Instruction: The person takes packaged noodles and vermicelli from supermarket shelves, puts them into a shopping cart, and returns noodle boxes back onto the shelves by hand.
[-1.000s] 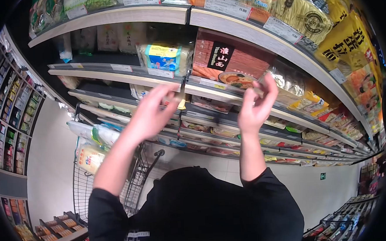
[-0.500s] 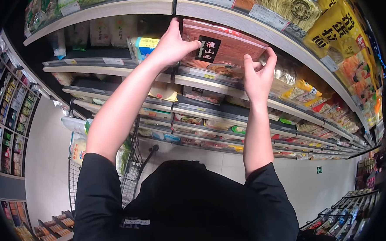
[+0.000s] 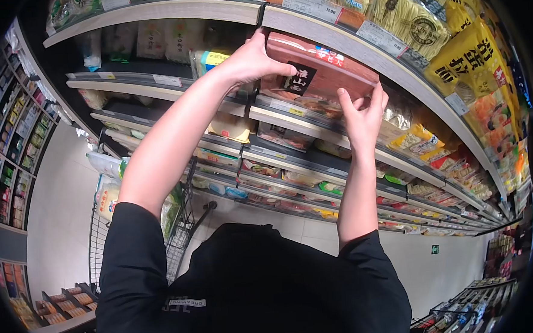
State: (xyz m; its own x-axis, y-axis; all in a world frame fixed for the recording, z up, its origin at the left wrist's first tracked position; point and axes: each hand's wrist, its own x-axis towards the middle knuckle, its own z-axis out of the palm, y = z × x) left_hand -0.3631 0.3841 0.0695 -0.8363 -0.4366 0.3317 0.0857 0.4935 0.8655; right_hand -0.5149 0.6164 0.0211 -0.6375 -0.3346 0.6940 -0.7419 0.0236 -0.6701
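A reddish-brown food box (image 3: 325, 73) with a black label and pictures of noodle bowls sits at the front of a middle shelf, tilted so its top edge shows. My left hand (image 3: 255, 60) grips its left end, the thumb on the front face near the black label. At the right end, my right hand (image 3: 363, 110) pinches the box, thumb in front and fingers round the corner. The backs of the box and some of my fingertips are hidden. Just under the box runs a shelf edge with price tags (image 3: 287, 108).
Above hangs a shelf edge (image 3: 325, 28) with noodle packets and yellow bags (image 3: 469, 59). Lower shelves hold more packaged food. A wire shopping cart (image 3: 182, 231) with bags stands at my left. Other racks (image 3: 12, 143) line the far left.
The box has tipped, so more of its top edge now shows and its front face looks shorter. Both hands keep hold of it. The view has shifted slightly.
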